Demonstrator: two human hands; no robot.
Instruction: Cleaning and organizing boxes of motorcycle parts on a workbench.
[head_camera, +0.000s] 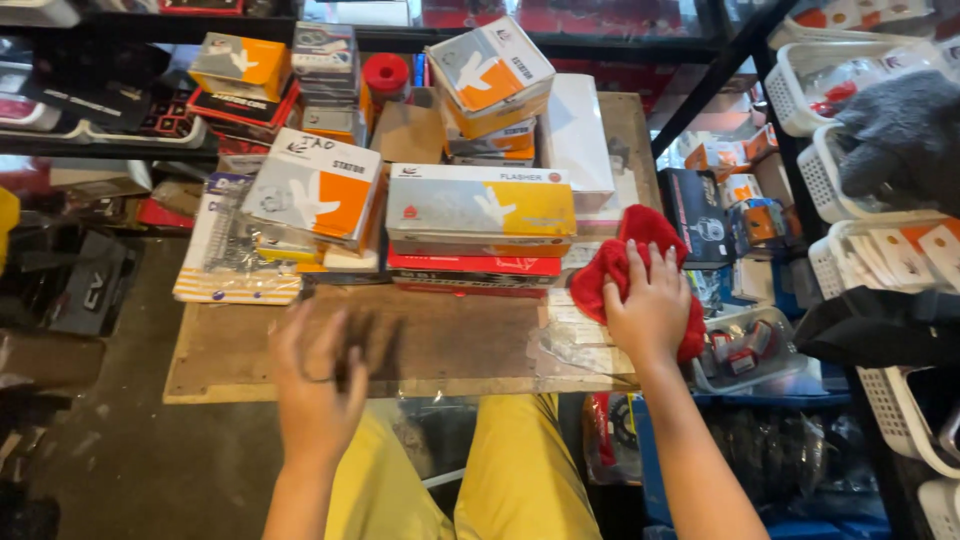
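Note:
My right hand presses flat on a red cloth at the right end of a low wooden table, beside a long grey and yellow box. My left hand is blurred above the table's front edge, fingers apart, holding nothing I can make out. Under the long box lies a flat red box. To its left, a white and orange box rests on other packages.
More orange and white boxes and a red spool are stacked at the table's back. White plastic baskets line shelves on the right. A clear tub of small parts sits by the table's right edge. My yellow-trousered legs are below.

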